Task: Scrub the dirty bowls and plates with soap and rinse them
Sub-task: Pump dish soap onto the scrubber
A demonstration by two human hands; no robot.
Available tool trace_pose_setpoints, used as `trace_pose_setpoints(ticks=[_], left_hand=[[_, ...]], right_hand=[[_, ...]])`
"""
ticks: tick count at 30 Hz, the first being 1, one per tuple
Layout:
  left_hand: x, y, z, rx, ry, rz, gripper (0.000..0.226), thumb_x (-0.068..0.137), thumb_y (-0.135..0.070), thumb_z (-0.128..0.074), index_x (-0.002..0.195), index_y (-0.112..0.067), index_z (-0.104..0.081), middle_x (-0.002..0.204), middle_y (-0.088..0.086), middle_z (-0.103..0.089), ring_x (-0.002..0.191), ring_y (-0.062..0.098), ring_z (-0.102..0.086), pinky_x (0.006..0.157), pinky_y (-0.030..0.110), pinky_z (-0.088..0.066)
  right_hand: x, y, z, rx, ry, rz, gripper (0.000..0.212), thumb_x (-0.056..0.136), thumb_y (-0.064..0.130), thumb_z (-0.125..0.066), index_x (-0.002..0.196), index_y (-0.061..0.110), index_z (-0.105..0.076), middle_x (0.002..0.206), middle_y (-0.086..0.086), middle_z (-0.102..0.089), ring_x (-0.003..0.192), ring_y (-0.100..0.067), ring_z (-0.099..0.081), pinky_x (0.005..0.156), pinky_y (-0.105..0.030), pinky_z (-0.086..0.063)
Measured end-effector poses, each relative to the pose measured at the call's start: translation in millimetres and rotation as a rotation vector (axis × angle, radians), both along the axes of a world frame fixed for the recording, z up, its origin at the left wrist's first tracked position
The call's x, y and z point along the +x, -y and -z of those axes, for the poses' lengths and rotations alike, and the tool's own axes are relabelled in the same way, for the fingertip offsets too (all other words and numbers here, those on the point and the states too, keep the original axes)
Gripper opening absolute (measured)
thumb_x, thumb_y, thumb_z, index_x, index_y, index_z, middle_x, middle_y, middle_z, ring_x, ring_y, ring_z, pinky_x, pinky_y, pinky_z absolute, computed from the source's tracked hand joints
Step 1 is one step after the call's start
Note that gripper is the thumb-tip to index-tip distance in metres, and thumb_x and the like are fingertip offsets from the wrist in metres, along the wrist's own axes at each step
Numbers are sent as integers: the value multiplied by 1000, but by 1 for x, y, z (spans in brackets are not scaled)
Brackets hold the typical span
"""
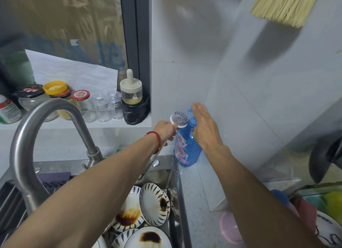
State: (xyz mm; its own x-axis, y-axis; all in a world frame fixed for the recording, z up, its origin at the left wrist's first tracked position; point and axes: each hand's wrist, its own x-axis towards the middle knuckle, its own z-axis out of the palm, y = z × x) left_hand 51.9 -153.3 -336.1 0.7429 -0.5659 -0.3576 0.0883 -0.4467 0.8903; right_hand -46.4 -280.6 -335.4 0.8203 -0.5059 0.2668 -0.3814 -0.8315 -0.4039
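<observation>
My left hand (165, 130) grips the handle of a white dish brush (179, 119), holding its grey bristle head up beside the pump of a blue soap bottle (187, 147) on the counter. My right hand (204, 126) lies flat on top of that pump, fingers straight and together. Several dirty white plates with blue leaf rims (153, 204) and brown sauce stains are stacked in the steel sink (178, 201) below my left forearm.
A tall curved steel faucet (37, 136) rises at the left. Jars and bottles (81, 103) line the window ledge. A pink lid (230, 229) and a rack with clean dishes (327, 227) sit at the lower right. A broom (285, 5) hangs above.
</observation>
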Motion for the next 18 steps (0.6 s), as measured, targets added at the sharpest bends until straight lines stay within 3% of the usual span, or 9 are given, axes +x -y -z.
trace_pose_setpoints(ticks=[5,11,16,18], left_hand=[[-3,0,-1,-17,-3,-4,28,109,-28,-48,119,-8,-65,92,3,-63,81,17,-57,76,36,-48],[-4,-4,-3,-28,-34,1,28,109,-28,-48,119,-7,-63,93,4,-64,81,17,-58,77,39,-49],[-7,-7,-2,-35,-52,1,25,109,-29,-50,113,-9,-65,93,5,-65,82,19,-59,76,40,-51],[-8,-7,-2,-35,-64,-3,26,109,-29,-50,113,-9,-65,93,5,-65,81,19,-60,75,39,-52]], right_hand=[[0,-2,6,-34,9,-16,91,87,-25,-53,163,10,-16,172,-4,-8,159,-21,-2,125,-26,0],[-4,-8,13,-16,-10,-1,93,89,-24,-52,163,13,-10,172,-1,-2,158,-19,4,119,-21,2],[1,-3,7,-43,-58,-20,102,84,-20,-62,164,12,-6,172,-3,0,158,-21,5,129,-38,-11],[0,-2,6,-52,-47,-20,103,83,-22,-61,164,12,-7,172,-3,0,158,-21,4,128,-38,-13]])
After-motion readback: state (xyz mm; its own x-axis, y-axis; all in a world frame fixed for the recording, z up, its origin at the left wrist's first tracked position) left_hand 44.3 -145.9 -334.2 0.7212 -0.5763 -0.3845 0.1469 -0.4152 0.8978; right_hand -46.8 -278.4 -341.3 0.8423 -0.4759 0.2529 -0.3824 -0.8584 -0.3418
